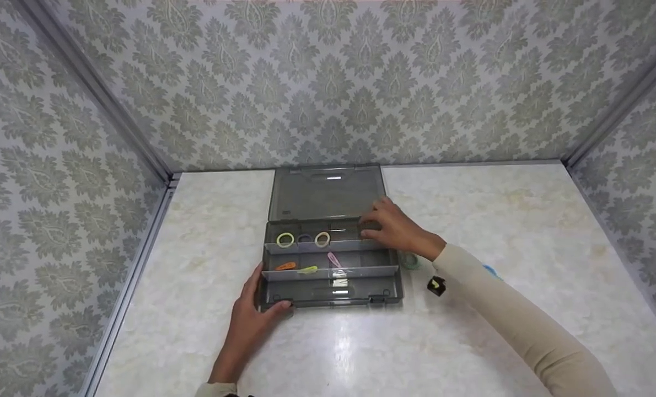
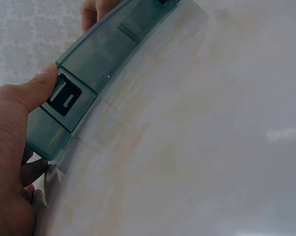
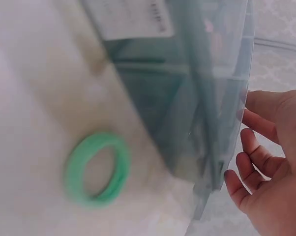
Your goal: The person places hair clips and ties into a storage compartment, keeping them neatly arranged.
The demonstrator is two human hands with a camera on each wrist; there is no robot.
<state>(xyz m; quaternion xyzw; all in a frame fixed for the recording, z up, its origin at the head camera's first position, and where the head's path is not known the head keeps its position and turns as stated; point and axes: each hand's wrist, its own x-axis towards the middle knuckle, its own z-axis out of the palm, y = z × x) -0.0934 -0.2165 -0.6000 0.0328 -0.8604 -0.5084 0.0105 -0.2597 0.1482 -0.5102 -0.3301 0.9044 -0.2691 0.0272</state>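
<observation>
- Head view: the box (image 1: 306,289) sits open in the middle of the counter (image 1: 206,248), with its lid (image 1: 328,193) laid back, maybe so the rows are easy to reach.
- The left hand (image 1: 253,314) holds the near left corner of the box. Its thumb is on the front, by the latch (image 2: 64,95), and its fingers are round the side. I think this keeps the box from sliding.
- The right hand (image 1: 397,227) is over the right end of the back row. Its fingers are bent, not squeezed into a fist. The box hides some fingertips in the right wrist view, so I cannot tell if they pinch anything.
- A yellow ring (image 1: 278,240), a purple ring (image 1: 305,236) and a cream ring (image 1: 316,241) are in the back row. An orange clip (image 1: 286,266), a lime clip (image 1: 307,270) and a pink clip (image 1: 334,259) are in the middle row. It looks like each kind gets its own row.
- A green ring (image 3: 75,169) lies on the counter just beside the box. A small dark thing (image 1: 436,285) and a blue thing (image 1: 490,269), partly hidden by the sleeve (image 1: 504,298), are farther right.
</observation>
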